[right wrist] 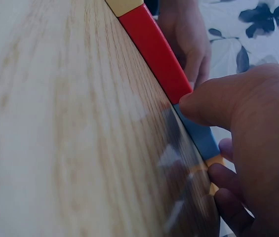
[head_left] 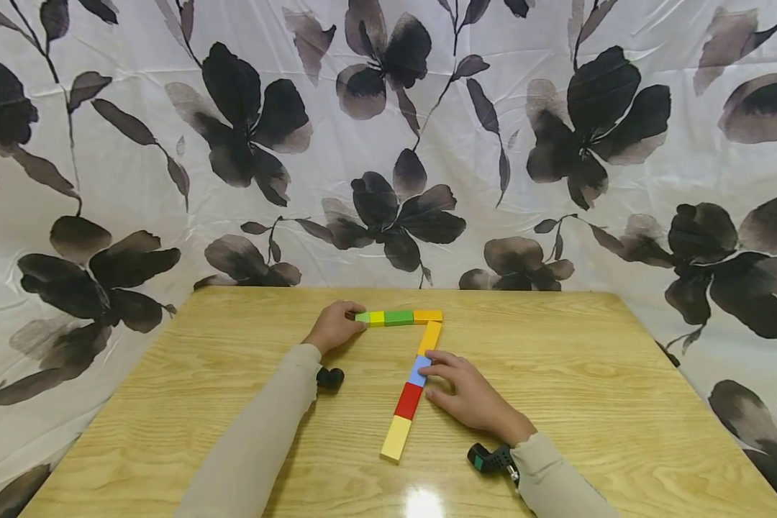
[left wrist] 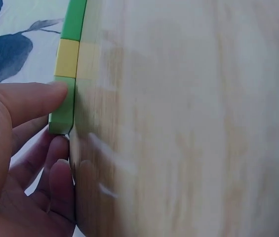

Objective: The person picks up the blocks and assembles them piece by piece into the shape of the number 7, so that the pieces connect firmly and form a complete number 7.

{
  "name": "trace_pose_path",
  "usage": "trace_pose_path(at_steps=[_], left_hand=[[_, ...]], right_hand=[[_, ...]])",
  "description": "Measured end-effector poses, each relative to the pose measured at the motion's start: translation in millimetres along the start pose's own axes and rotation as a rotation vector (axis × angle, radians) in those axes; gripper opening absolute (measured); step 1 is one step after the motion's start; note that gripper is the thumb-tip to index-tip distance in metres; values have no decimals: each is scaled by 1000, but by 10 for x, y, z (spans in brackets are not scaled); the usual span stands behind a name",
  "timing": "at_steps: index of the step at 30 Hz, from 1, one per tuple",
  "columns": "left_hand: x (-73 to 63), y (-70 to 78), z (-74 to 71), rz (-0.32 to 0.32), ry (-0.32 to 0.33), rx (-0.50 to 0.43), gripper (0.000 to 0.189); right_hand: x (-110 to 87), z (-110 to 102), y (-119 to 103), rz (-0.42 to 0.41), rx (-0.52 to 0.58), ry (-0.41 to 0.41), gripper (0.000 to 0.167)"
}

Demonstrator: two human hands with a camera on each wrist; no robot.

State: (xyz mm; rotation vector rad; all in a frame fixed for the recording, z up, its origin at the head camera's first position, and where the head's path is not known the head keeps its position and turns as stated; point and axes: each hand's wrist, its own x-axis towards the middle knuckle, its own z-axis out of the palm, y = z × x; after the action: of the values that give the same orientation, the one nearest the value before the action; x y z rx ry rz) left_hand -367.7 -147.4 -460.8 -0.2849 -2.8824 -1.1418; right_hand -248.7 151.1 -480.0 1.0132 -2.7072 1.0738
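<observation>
Wooden blocks form a 7-like shape on the table. Its top row has a light green block (head_left: 362, 317), a yellow block (head_left: 377, 319), a green block (head_left: 398, 318) and an orange block (head_left: 428, 316). My left hand (head_left: 334, 328) pinches the light green block at the row's left end. The slanting line has another orange block (head_left: 430, 337), a blue block (head_left: 419, 370), a red block (head_left: 408, 401) and a pale yellow block (head_left: 396, 439). My right hand (head_left: 469, 394) touches this line around the blue block with loosely bent fingers, its thumb (right wrist: 198, 106) near the red-blue joint.
The wooden table (head_left: 557, 360) extends around the blocks on all sides. Behind it hangs a white cloth (head_left: 479, 180) with dark flower prints. A black wrist device (head_left: 490, 458) sits at the right sleeve, and another (head_left: 330, 378) at the left.
</observation>
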Motion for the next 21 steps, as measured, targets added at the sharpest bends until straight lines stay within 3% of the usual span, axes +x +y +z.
trace_pose_path(at_steps=[21], left_hand=[[11, -7, 15, -14, -5, -16, 39]], right_hand=[[12, 5, 4, 15, 6, -4, 35]])
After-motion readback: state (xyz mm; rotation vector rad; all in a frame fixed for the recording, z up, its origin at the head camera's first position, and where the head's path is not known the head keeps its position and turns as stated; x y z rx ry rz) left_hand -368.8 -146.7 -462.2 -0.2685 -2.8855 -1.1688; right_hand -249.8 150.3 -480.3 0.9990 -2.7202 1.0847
